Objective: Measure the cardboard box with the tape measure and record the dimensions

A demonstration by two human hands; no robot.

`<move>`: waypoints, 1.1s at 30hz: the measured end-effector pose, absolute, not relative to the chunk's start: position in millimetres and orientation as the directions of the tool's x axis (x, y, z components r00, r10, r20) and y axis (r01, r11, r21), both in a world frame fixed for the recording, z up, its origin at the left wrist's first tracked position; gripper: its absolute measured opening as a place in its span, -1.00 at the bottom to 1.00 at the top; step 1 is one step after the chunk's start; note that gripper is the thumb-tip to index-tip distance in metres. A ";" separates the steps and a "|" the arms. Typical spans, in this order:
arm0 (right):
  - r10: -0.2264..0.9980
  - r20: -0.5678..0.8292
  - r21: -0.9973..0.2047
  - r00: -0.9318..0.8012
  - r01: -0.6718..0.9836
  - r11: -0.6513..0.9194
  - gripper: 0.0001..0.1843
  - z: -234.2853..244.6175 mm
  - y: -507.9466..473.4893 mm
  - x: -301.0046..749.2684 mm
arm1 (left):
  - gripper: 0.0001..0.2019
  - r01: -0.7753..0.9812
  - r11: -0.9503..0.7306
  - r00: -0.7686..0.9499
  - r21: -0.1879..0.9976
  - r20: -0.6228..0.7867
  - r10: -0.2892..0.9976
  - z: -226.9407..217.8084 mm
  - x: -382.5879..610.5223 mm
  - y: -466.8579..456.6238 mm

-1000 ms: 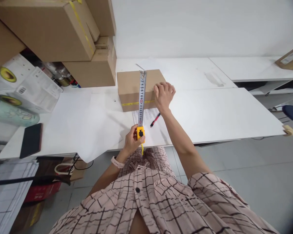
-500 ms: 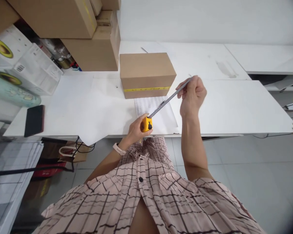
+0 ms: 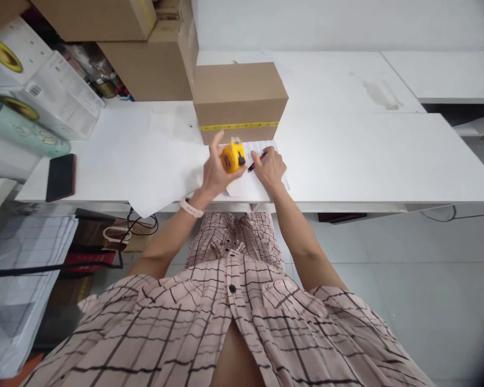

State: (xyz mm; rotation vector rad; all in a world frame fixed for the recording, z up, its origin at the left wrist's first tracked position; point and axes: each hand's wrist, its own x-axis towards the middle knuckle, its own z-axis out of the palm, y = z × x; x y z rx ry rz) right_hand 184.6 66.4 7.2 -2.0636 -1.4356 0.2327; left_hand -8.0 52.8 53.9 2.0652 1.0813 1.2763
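Observation:
My left hand point(image 3: 214, 171) is closed on a yellow tape measure point(image 3: 234, 156) with a black button, held just in front of the carton. No long strip of tape shows out of its case. My right hand point(image 3: 271, 166) rests on the desk, thumb and fingers closed around a dark pen with red on it point(image 3: 251, 167). Under the pen lies a printed sheet of paper point(image 3: 242, 188), partly covered by both hands. Right behind the sheet stands a closed brown cardboard box point(image 3: 240, 86) with a yellow tape band along its front.
Larger cartons point(image 3: 153, 70) are stacked at the back left. White boxes with avocado pictures point(image 3: 58, 97), a mint-green bottle point(image 3: 32, 129) and a phone point(image 3: 61, 177) are at the left. A blank white sheet point(image 3: 145, 166) overhangs the edge of the white desk point(image 3: 367, 161).
The drawn-out tape has gone back into its case. My left hand has lifted the tape measure toward the box. My right hand has let go of the tape end and taken the pen.

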 end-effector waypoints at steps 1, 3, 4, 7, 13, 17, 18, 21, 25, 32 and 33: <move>0.907 0.199 -0.525 0.372 0.822 -0.222 -0.42 7.2 66.4 182.2 | -0.02 0.393 -0.634 0.253 0.666 0.585 0.771 72.5 -7.5 69.0; 0.930 0.171 -0.467 0.324 0.858 -0.213 -0.42 10.3 65.7 179.5 | -0.04 0.443 -0.728 0.261 0.523 0.702 0.662 111.4 -4.1 108.0; 0.941 0.142 -0.450 0.307 0.867 -0.215 -0.44 12.9 65.1 179.4 | -0.08 0.470 -0.776 0.306 0.420 0.748 0.589 129.8 -1.1 129.2; 0.959 0.048 -0.418 0.281 0.877 -0.236 -0.52 23.0 63.1 182.5 | -0.19 0.573 -0.779 0.413 0.257 0.730 0.544 170.3 11.5 187.5; 0.954 -0.069 -0.328 0.292 0.897 -0.298 -0.49 35.0 60.3 189.5 | -0.15 0.748 -0.534 0.420 0.395 0.341 0.841 166.4 31.3 237.8; 0.969 -0.019 -0.411 0.244 0.882 -0.230 -0.56 24.4 58.3 203.9 | -0.32 0.780 -0.469 0.397 0.413 0.253 0.882 143.9 32.3 242.9; 0.974 0.014 -0.490 0.226 0.851 -0.190 -0.59 19.4 56.5 209.8 | -0.32 0.785 -0.463 0.390 0.411 0.253 0.885 140.7 32.1 243.2; 0.969 0.133 -0.795 0.209 0.606 -0.022 -0.58 2.2 47.1 228.4 | -0.28 0.793 -0.457 0.380 0.402 0.259 0.888 137.2 32.8 242.7; 0.937 0.263 -0.912 0.230 0.375 0.165 -0.58 -13.8 33.0 242.9 | -0.31 0.793 -0.474 0.390 0.383 0.280 0.877 138.4 37.0 239.8; 0.923 0.274 -0.890 0.271 0.435 0.136 -0.74 -11.0 27.8 236.8 | -0.35 0.777 -0.501 0.415 0.381 0.288 0.863 141.2 45.4 242.0; 0.921 0.274 -0.887 0.277 0.443 0.130 -0.77 -8.9 27.2 235.6 | -0.36 0.776 -0.500 0.417 0.384 0.282 0.864 141.9 46.9 243.5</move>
